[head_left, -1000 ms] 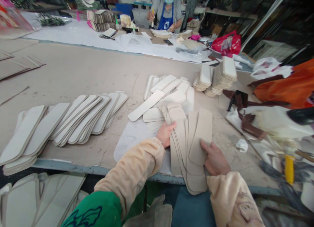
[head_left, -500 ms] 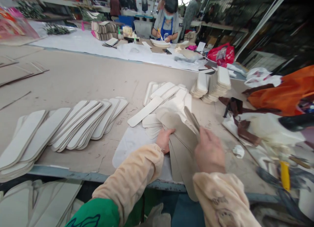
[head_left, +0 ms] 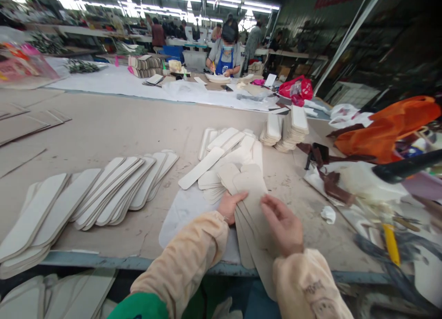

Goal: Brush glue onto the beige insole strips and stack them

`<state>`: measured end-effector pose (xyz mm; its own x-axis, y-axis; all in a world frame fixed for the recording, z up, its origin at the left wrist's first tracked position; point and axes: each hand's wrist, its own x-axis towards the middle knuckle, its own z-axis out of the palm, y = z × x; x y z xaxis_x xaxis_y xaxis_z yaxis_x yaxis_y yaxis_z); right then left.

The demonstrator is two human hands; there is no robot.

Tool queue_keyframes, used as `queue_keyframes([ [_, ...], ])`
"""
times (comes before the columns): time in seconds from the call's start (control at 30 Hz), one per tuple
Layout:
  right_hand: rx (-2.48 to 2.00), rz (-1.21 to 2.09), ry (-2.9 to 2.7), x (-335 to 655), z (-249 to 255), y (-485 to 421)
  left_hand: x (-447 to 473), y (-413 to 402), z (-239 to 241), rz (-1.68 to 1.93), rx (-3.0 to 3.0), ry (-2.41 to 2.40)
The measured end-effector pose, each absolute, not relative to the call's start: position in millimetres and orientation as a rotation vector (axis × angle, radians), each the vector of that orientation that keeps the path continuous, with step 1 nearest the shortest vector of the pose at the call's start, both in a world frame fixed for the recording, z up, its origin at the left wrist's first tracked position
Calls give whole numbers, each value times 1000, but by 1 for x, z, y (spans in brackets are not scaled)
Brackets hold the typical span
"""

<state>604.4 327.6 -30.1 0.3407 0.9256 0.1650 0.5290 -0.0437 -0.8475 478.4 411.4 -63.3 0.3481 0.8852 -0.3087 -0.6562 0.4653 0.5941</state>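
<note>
My left hand [head_left: 232, 206] is closed on a fanned bundle of flat beige-grey strips with rounded ends [head_left: 253, 217], its thumb lying on top. The bundle's lower ends stick out past the table's front edge. At the bundle's right side my right hand [head_left: 285, 224] has thumb and fingers pinched at the edge of the top strip. Just beyond the bundle lies a loose heap of white round-ended strips [head_left: 224, 139]. A white sheet [head_left: 179, 213] shows beneath and to the left of my left hand.
Long overlapping white strips [head_left: 113, 190] spread along the left of the table. Two neat stacks [head_left: 293, 130] stand at the back right. An orange bag [head_left: 386, 130], a yellow-handled tool [head_left: 391, 245] and scraps crowd the right. Across the table sits a co-worker in a blue apron [head_left: 225, 63].
My right hand has brought its strips down from a raised tilt, and they now lie flat on the bundle. The left hand keeps its hold. The view has tipped upward.
</note>
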Motion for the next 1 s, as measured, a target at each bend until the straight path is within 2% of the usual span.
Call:
queue_keyframes([
  [0.1,-1849,600,-1117,631,-35,330,479,410,-62,1021,409,639],
  [0.27,-2006,874,-1515,613,-37,334,476,406,-58,1040,452,629],
  [0.5,-1872,987,-1360,585,-34,338,475,402,-64,1179,584,775],
  [0.6,-1942,805,-1682,599,-5,337,468,400,-53,1253,614,692],
  [0.77,-1851,298,-2334,630,51,335,411,392,-33,1496,721,551],
  [0.87,-1873,220,-2526,635,49,338,370,381,-46,1481,908,697],
  [1.0,-1948,345,-2578,629,16,338,341,360,-72,1098,1216,945],
])
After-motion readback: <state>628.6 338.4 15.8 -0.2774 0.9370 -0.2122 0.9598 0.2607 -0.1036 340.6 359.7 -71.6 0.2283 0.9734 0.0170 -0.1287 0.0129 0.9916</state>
